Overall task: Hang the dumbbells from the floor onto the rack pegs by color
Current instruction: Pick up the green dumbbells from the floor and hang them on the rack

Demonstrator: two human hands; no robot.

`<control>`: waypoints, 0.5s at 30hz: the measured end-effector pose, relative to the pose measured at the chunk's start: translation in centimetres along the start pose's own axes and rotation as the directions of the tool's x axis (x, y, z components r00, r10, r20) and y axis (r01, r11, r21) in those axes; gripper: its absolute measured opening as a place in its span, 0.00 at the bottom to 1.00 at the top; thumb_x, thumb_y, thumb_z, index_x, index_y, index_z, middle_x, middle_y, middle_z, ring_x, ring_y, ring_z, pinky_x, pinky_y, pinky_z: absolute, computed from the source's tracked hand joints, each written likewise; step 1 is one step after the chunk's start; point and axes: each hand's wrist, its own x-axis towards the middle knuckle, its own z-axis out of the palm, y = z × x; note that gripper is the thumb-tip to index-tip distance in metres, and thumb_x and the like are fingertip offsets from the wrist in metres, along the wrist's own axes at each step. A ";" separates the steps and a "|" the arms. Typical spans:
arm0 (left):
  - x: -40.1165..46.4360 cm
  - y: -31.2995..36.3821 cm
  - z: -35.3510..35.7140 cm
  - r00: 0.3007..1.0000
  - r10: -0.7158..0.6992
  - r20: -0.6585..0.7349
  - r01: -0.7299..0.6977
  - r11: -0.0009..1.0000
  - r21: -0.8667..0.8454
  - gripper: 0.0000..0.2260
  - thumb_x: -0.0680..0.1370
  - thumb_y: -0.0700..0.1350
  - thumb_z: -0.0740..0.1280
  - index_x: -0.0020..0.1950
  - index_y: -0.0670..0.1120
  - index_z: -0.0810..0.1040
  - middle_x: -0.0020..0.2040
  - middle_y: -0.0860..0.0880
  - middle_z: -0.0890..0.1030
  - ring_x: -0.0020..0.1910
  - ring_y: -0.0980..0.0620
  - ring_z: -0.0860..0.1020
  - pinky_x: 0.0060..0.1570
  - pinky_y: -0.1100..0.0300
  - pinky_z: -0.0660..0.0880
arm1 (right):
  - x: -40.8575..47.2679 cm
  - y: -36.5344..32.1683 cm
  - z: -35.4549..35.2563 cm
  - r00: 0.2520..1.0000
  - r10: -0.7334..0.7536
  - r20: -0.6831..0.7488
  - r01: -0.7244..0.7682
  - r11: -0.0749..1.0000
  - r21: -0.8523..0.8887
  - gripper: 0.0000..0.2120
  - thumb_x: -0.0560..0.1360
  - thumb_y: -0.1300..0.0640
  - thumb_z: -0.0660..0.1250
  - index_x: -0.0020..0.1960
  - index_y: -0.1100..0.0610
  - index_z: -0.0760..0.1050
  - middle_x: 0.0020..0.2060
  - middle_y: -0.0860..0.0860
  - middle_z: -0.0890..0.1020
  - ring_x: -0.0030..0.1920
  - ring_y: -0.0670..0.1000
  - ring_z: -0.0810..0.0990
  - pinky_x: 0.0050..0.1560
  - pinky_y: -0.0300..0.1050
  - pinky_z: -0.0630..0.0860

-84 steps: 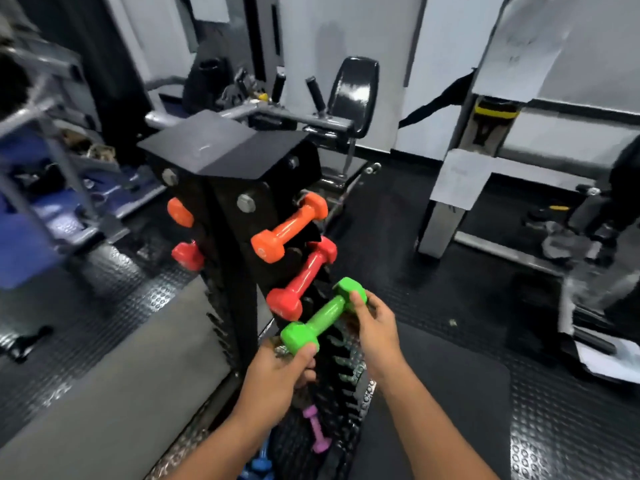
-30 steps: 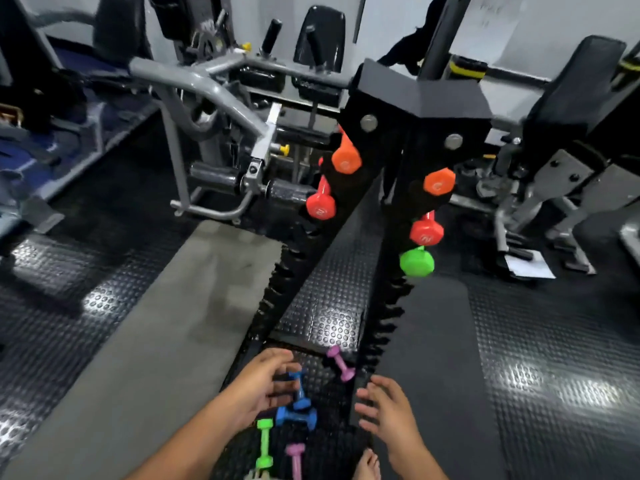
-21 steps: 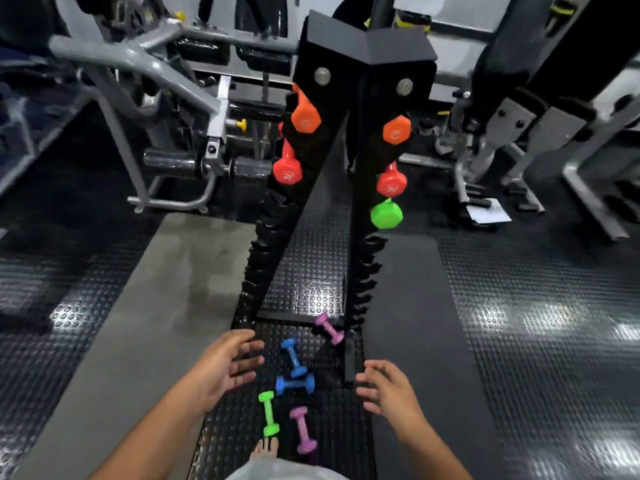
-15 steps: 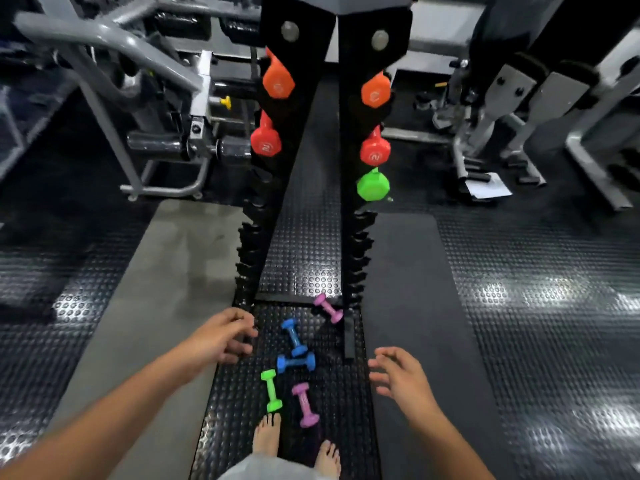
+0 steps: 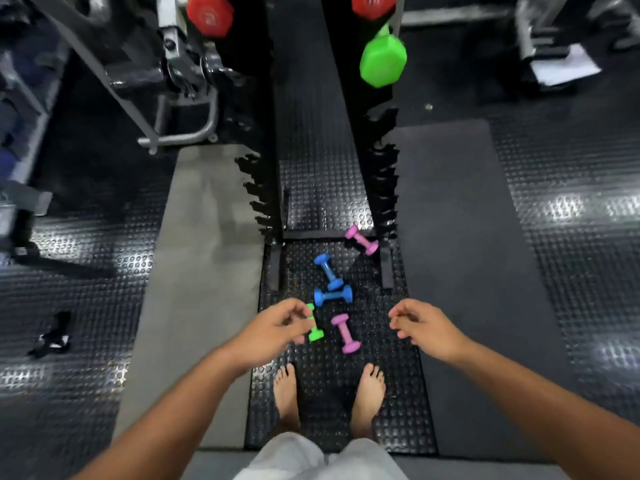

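Several small dumbbells lie on the studded floor by my bare feet: a green one [image 5: 316, 332], two blue ones [image 5: 327, 271] [image 5: 333, 295] and two pink ones [image 5: 345, 332] [image 5: 362, 239]. My left hand [image 5: 273, 332] hovers above the green dumbbell with loosely curled fingers, hiding part of it and holding nothing. My right hand [image 5: 424, 329] hangs to the right of the pile, fingers relaxed and empty. On the black rack [image 5: 382, 174] a green dumbbell [image 5: 382, 60] hangs below a red one [image 5: 372, 5]; another red one [image 5: 209, 15] hangs on the left post.
Grey mat [image 5: 204, 258] lies left of the rack, dark mat [image 5: 464, 244] to its right. A gym machine frame [image 5: 166, 81] stands at upper left. A black item [image 5: 52, 336] lies on the floor at far left, and white paper [image 5: 564, 65] at upper right.
My view has tilted down toward the floor. Both hands have dropped closer to the loose dumbbells, the left now over the green one.
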 end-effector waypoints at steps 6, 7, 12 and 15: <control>11.2 -10.7 -1.5 0.994 -0.065 -0.091 0.066 0.998 0.003 0.02 0.80 0.46 0.69 0.51 0.49 0.79 0.46 0.42 0.82 0.44 0.48 0.78 0.39 0.58 0.71 | 7.4 3.8 8.0 0.977 0.209 -0.044 -0.189 0.942 0.276 0.07 0.81 0.64 0.63 0.47 0.59 0.76 0.44 0.57 0.82 0.35 0.48 0.77 0.30 0.35 0.71; 14.7 -13.8 -1.6 0.989 -0.088 -0.120 0.088 0.996 -0.009 0.03 0.80 0.44 0.69 0.48 0.52 0.78 0.44 0.44 0.81 0.44 0.47 0.78 0.37 0.57 0.71 | 9.5 5.4 10.1 0.962 0.271 -0.042 -0.243 0.913 0.329 0.06 0.81 0.64 0.63 0.47 0.59 0.76 0.42 0.57 0.82 0.34 0.49 0.75 0.30 0.39 0.69; 28.2 -25.7 -1.5 0.971 -0.133 -0.197 0.127 0.991 -0.043 0.04 0.79 0.47 0.68 0.47 0.56 0.77 0.39 0.52 0.77 0.33 0.51 0.73 0.40 0.55 0.70 | 19.6 13.5 20.9 0.874 0.481 0.067 -0.466 0.791 0.396 0.04 0.81 0.57 0.64 0.47 0.53 0.75 0.38 0.51 0.81 0.37 0.53 0.77 0.34 0.42 0.67; 34.9 -30.6 -0.9 0.965 -0.135 -0.225 0.137 0.991 -0.006 0.01 0.80 0.48 0.68 0.50 0.53 0.77 0.41 0.53 0.77 0.36 0.53 0.74 0.37 0.56 0.69 | 26.3 18.1 26.3 0.823 0.545 0.158 -0.560 0.735 0.383 0.02 0.81 0.55 0.63 0.52 0.52 0.74 0.40 0.51 0.80 0.33 0.49 0.77 0.34 0.41 0.69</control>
